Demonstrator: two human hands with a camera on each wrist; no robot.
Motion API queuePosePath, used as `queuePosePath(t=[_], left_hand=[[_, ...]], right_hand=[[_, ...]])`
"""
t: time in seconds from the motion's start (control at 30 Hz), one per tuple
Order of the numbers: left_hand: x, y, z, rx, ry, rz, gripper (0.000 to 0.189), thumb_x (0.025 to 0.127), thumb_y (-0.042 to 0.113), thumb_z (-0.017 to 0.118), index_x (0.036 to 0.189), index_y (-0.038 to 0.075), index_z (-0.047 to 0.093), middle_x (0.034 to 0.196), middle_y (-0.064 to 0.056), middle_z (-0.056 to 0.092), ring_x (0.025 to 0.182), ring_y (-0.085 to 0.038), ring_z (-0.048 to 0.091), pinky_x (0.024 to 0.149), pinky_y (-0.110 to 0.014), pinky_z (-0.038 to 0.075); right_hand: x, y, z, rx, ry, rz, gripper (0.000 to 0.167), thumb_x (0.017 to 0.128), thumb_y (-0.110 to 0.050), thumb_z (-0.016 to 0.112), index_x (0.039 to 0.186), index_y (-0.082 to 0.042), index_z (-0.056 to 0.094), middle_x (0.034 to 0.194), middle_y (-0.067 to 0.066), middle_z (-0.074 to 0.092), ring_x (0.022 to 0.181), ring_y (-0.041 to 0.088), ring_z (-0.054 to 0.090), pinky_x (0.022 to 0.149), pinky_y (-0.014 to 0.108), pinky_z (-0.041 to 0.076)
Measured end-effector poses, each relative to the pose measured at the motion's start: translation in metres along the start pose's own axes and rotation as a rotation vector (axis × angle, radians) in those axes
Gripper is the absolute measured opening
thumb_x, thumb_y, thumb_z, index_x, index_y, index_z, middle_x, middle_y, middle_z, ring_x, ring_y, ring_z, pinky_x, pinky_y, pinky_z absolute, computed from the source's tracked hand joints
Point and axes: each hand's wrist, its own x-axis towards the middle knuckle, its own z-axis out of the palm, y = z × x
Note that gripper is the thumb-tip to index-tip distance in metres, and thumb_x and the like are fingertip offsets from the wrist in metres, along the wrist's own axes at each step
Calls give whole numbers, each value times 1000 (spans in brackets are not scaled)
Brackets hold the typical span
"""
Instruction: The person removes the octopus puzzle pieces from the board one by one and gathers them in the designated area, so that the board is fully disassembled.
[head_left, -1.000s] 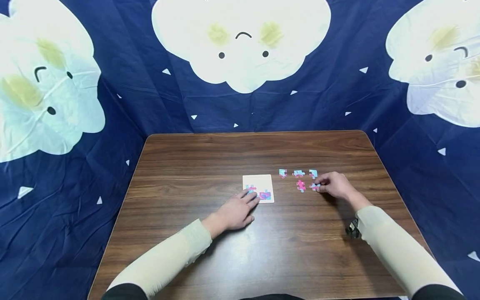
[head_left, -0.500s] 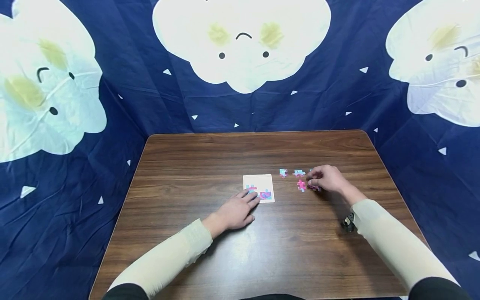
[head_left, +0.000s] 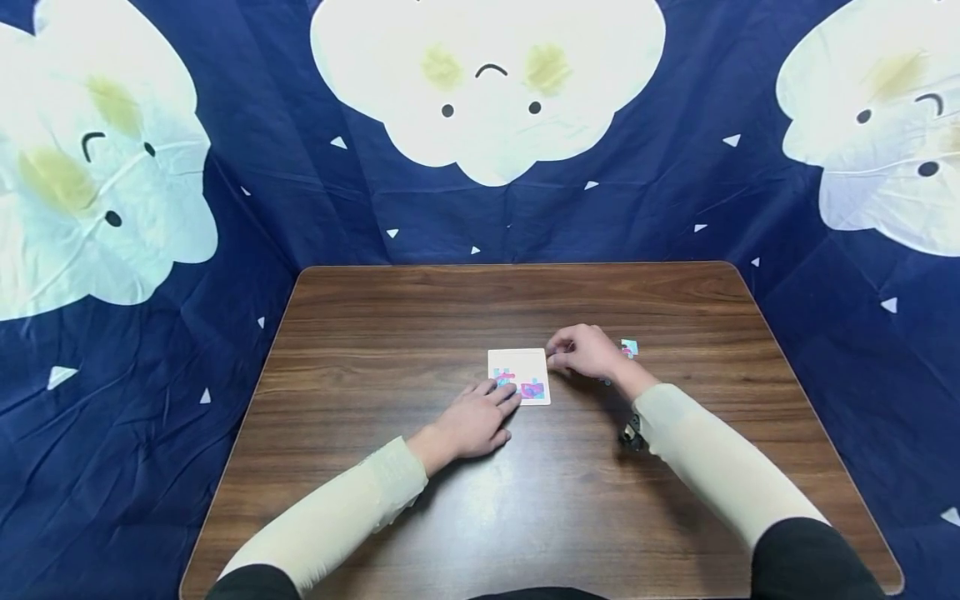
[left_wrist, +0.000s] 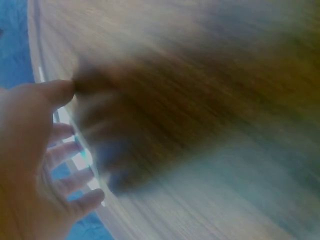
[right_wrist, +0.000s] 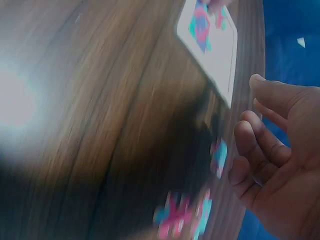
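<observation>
A small white puzzle board (head_left: 517, 361) lies mid-table, its lower part bearing pink, blue and purple jigsaw pieces (head_left: 532, 390). My left hand (head_left: 480, 421) rests with spread, fairly straight fingers on the board's lower left, covering some of the picture. In the left wrist view its fingers (left_wrist: 75, 181) reach over the board's edge. My right hand (head_left: 588, 352) is just right of the board, its fingers loosely bent. The right wrist view shows a gap between thumb and fingers (right_wrist: 245, 135), nothing held there. Beyond the fingertips lies a blue jigsaw piece (right_wrist: 218, 157).
Several loose jigsaw pieces lie right of the board, mostly hidden under the right hand and forearm; one blue-and-pink piece (head_left: 628, 347) shows. A pink piece (right_wrist: 175, 217) appears blurred in the right wrist view. The wooden table (head_left: 375, 333) ends at a dark blue cloth (head_left: 450, 225).
My right hand has left the rightmost loose pieces and moved left across the group to the board's right edge. The left hand has stayed on the board.
</observation>
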Motion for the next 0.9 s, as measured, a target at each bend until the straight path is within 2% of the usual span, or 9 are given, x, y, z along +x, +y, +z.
queuePosePath(t=[0.17, 0.27, 0.5, 0.6, 0.73, 0.9], left_hand=[[-1, 2, -1, 30, -5, 10, 68, 100, 48, 58, 157, 15, 44, 161, -6, 43, 144, -37, 43, 115, -51, 43], [-2, 2, -1, 24, -5, 16, 67, 100, 48, 58, 157, 14, 44, 162, -6, 42, 144, -37, 43, 114, -49, 44], [-1, -3, 2, 45, 92, 78, 63, 98, 46, 62, 148, 9, 54, 156, -11, 49, 144, -35, 46, 119, -43, 40], [-2, -6, 4, 23, 116, 76, 63, 97, 46, 64, 146, 9, 57, 154, -12, 51, 143, -34, 47, 120, -41, 38], [-2, -8, 5, -32, 111, 58, 63, 96, 46, 66, 146, 9, 58, 153, -12, 52, 143, -33, 47, 120, -39, 37], [-5, -12, 3, -67, 84, 69, 64, 96, 45, 68, 146, 8, 57, 155, -12, 49, 146, -32, 44, 121, -39, 36]], right_hand=[[15, -23, 22, 11, -52, -39, 23, 91, -21, 77, 111, -8, 78, 81, -3, 75, 71, 9, 65, 76, 33, 54], [21, -33, 32, 8, -62, -55, 22, 89, -20, 78, 108, -9, 78, 87, -5, 76, 76, 8, 65, 77, 32, 55], [32, -44, 47, -26, -85, -49, 20, 89, -21, 79, 106, -12, 79, 91, -4, 77, 81, 10, 67, 83, 34, 55], [34, -48, 50, -64, -105, -55, 21, 88, -24, 80, 106, -13, 79, 89, -4, 76, 83, 11, 67, 85, 35, 55], [35, -52, 51, -98, -124, -54, 23, 86, -27, 82, 105, -15, 80, 86, -4, 74, 84, 13, 66, 85, 36, 54], [34, -52, 51, -87, -116, -79, 18, 85, -23, 81, 101, -13, 80, 83, -5, 73, 81, 13, 65, 81, 35, 53]])
